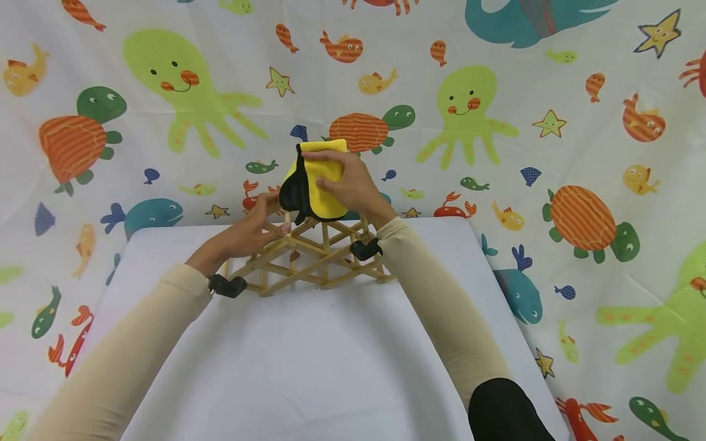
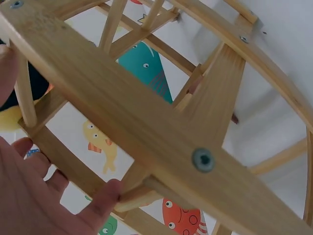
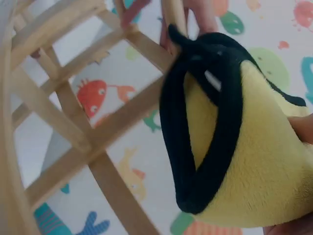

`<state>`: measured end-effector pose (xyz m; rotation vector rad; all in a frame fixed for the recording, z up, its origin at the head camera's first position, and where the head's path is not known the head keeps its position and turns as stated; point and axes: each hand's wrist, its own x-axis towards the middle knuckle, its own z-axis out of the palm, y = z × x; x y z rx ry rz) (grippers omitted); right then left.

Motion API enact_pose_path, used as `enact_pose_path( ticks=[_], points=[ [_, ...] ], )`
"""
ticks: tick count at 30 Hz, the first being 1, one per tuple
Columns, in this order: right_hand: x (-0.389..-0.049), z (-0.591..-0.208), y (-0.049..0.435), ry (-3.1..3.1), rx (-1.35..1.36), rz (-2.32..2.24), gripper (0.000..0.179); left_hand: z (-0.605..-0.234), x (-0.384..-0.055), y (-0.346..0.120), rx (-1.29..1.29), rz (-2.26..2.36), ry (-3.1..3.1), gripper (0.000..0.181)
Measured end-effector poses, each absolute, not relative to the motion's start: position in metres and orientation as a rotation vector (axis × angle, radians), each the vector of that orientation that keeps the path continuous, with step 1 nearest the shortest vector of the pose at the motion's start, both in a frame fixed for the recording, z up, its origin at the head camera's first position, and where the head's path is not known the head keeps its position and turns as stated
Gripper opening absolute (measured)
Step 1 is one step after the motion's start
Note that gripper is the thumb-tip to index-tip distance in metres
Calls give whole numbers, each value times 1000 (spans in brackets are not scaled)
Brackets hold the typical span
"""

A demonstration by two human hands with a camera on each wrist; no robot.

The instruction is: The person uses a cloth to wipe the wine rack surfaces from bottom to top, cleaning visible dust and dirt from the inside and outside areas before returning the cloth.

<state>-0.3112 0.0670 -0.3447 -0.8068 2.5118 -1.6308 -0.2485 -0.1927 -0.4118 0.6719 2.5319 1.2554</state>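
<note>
My right hand (image 1: 353, 184) pinches a folded yellow cloth (image 1: 322, 207) with black edging, thumb in front, above the far side of a slatted wooden rack (image 1: 295, 276). Seen from the right wrist, the cloth (image 3: 274, 147) bends into an open loop with its black border towards the rack's crossed slats (image 3: 117, 125). At the rack's left end, my left hand (image 1: 248, 233) holds the frame. The left wrist view has its fingers (image 2: 102, 198) around the slats, beside a long bar (image 2: 107, 98) with screw heads. The cloth's lower edge overlaps the rack's top in the head view.
The rack stands near the back of a white-covered table (image 1: 309, 367). Behind and around the table hangs a white curtain (image 1: 342, 86) printed with sea animals. Each wrist carries a small black device, the left one (image 1: 227, 286) close to the rack's front.
</note>
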Motion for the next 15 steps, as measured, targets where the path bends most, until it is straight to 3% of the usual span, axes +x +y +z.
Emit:
enact_pose_path(
  ticks=[11,15],
  points=[
    [-318,-365,40,2856,-767,-587,46,-417,-246,-193,656,1328,2510,73],
    [-320,-363,48,2925,-779,-566,48,-415,-246,-192,670,1323,2517,74]
  ],
)
